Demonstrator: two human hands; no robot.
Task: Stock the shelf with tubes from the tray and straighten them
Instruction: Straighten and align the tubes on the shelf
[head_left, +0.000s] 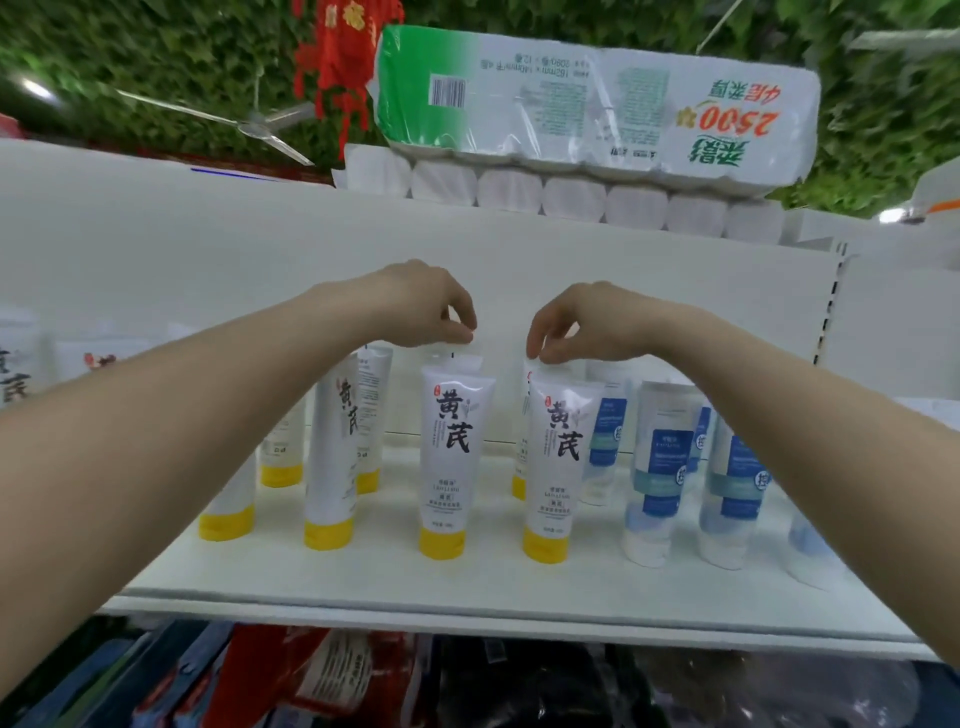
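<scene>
Several white tubes with yellow caps stand cap-down on the white shelf (467, 587). My left hand (426, 306) pinches the top crimp of one yellow-capped tube (449, 457) near the shelf's middle. My right hand (576, 322) pinches the top of the neighbouring yellow-capped tube (553, 467) just to its right. Both tubes stand upright with their printed fronts toward me. More yellow-capped tubes (330, 457) stand to the left, partly behind my left forearm. White tubes with blue labels (660, 473) stand to the right, some hidden by my right forearm. No tray is in view.
Packs of toilet paper rolls (597, 114) lie stacked on top of the shelf unit. The white back panel (208, 260) rises behind the tubes. Packaged goods in red, blue and black (363, 680) fill the level below the shelf edge. Green foliage covers the wall above.
</scene>
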